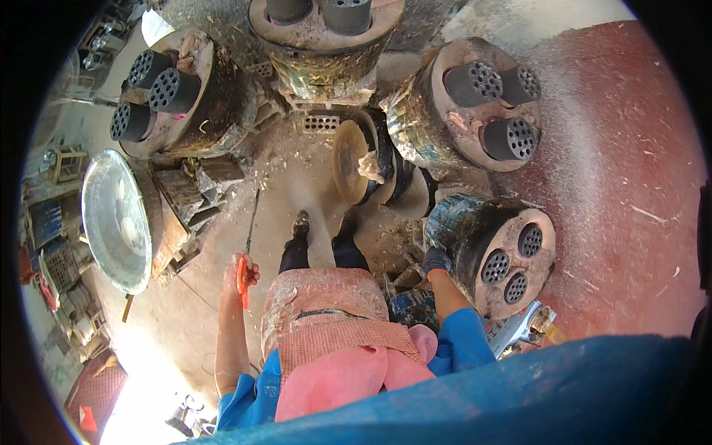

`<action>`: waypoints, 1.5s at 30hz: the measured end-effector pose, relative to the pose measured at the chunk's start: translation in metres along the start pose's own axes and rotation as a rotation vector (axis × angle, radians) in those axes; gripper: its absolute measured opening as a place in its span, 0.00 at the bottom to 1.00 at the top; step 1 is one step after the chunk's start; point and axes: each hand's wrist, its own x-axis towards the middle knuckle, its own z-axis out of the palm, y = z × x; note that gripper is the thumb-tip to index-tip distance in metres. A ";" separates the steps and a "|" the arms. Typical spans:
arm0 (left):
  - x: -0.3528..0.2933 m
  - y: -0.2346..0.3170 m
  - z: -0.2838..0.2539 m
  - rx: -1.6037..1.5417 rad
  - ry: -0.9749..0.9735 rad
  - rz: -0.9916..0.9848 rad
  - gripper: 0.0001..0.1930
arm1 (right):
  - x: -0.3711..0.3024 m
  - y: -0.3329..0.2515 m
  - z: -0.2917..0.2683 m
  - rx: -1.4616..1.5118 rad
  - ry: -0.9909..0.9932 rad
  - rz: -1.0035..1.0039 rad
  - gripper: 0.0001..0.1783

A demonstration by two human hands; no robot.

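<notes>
My left hand, bare, is closed around the orange-red handle of long, thin fire tongs. Their dark metal shaft points away from me over the dusty floor. On my right hand is a dark glove. It is at the left side of a tilted-looking drum stove, and its fingers are too dark to make out. That stove's pale top bears several holes, with round honeycomb coal briquettes inside them.
More drum stoves stand around me: far right, far centre and far left, with briquettes rising from their tops. Round pans lean together by the far right stove. A large pale basin stands at left.
</notes>
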 end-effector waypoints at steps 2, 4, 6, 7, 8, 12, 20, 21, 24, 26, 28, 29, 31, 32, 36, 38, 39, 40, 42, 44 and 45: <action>-0.001 0.005 0.006 0.047 -0.064 -0.006 0.17 | -0.002 -0.003 -0.002 0.047 0.027 0.011 0.13; -0.002 0.011 0.012 0.104 -0.122 0.006 0.20 | -0.017 -0.010 -0.014 0.088 0.170 -0.004 0.14; -0.003 0.018 0.024 0.107 -0.151 -0.024 0.24 | -0.053 -0.029 -0.040 0.226 0.353 -0.172 0.17; -0.003 0.022 0.031 0.117 -0.142 -0.050 0.26 | -0.073 -0.045 -0.062 0.282 0.425 -0.244 0.19; -0.003 0.027 0.042 0.177 -0.133 -0.073 0.31 | -0.096 -0.062 -0.090 0.394 0.352 -0.325 0.21; -0.010 0.052 0.093 0.184 -0.524 -0.087 0.31 | -0.215 -0.144 -0.196 0.769 0.706 -0.901 0.27; -0.060 0.096 0.193 0.250 -0.965 -0.123 0.36 | -0.266 -0.153 -0.263 0.985 1.265 -0.837 0.25; -0.061 0.098 0.201 0.353 -1.109 -0.091 0.36 | -0.258 -0.129 -0.271 1.691 0.959 -0.867 0.20; -0.047 0.094 0.215 0.554 -0.960 0.192 0.32 | -0.265 -0.004 -0.314 2.125 1.012 -0.500 0.08; -0.024 0.090 0.209 0.620 -0.857 0.326 0.27 | -0.306 0.075 -0.342 2.003 1.633 -0.381 0.09; 0.004 0.086 0.191 0.635 -0.742 0.306 0.24 | -0.353 0.135 -0.367 1.762 1.975 -0.790 0.17; 0.018 0.083 0.180 0.606 -0.692 0.309 0.24 | -0.371 0.154 -0.379 1.682 2.079 -0.803 0.20; 0.043 0.077 0.152 0.587 -0.577 0.295 0.22 | -0.394 0.176 -0.399 1.650 2.191 -0.787 0.24; 0.054 0.075 0.139 0.576 -0.538 0.297 0.21 | -0.396 0.183 -0.410 1.662 2.226 -0.733 0.24; 0.091 0.078 0.120 0.588 -0.450 0.282 0.19 | -0.366 0.206 -0.443 1.498 2.301 -0.394 0.19; 0.105 0.092 0.125 0.675 -0.503 0.295 0.18 | -0.345 0.220 -0.453 1.804 2.181 -0.679 0.19; 0.111 0.101 0.128 0.742 -0.502 0.285 0.18 | -0.335 0.224 -0.455 1.840 2.121 -0.781 0.21; 0.114 0.111 0.128 0.760 -0.543 0.316 0.20 | -0.327 0.229 -0.460 1.798 2.161 -0.722 0.24; 0.122 0.132 0.136 0.847 -0.493 0.355 0.20 | -0.319 0.240 -0.473 1.846 2.123 -0.707 0.24; 0.129 0.153 0.139 0.847 -0.533 0.417 0.20 | -0.315 0.246 -0.493 1.852 2.071 -0.709 0.21; 0.131 0.160 0.140 0.823 -0.509 0.427 0.18 | -0.313 0.246 -0.504 1.857 2.070 -0.682 0.19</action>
